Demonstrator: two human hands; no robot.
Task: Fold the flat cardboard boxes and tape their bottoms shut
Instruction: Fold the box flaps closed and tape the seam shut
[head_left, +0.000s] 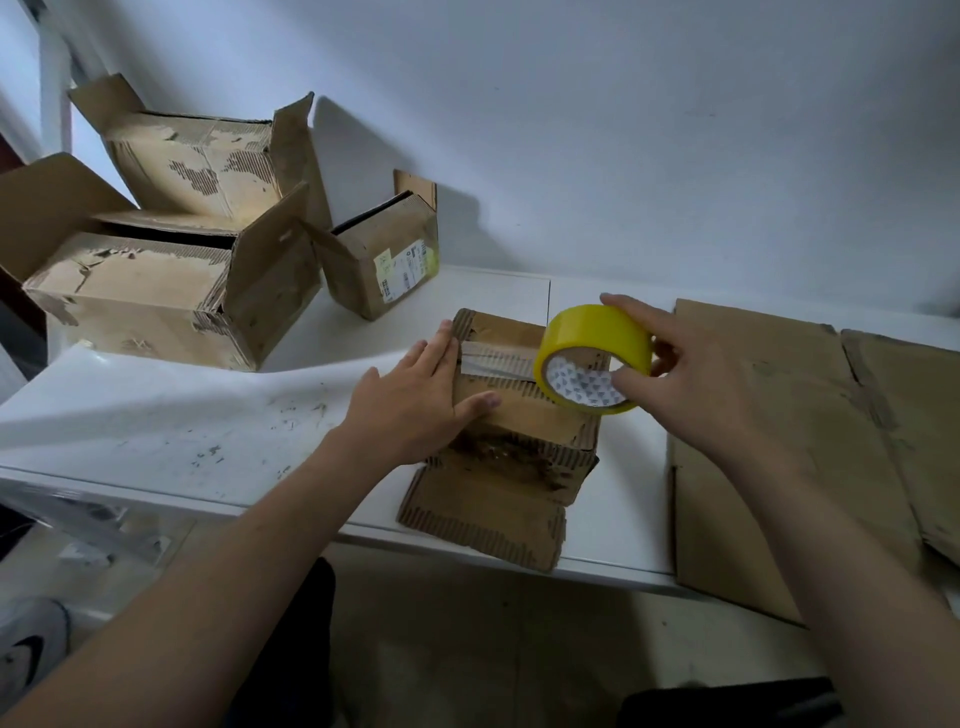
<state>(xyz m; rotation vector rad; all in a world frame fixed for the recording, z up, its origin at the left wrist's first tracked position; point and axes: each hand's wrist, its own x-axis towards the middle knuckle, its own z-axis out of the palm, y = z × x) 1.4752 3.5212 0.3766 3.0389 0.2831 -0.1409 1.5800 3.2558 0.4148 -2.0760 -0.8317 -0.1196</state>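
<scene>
Left hand: released, fingers straight, pressed flat on the left edge of the small box.
Right hand: grasping the tape roll, fingers over its yellow rim.
Tape roll: on the box top, between both hands.
Strip of tape: along the seam, from roll to left fingers.
Flat cardboard: on the desk, just right of the right hand.
Open boxes: three, beyond the left hand.
</scene>
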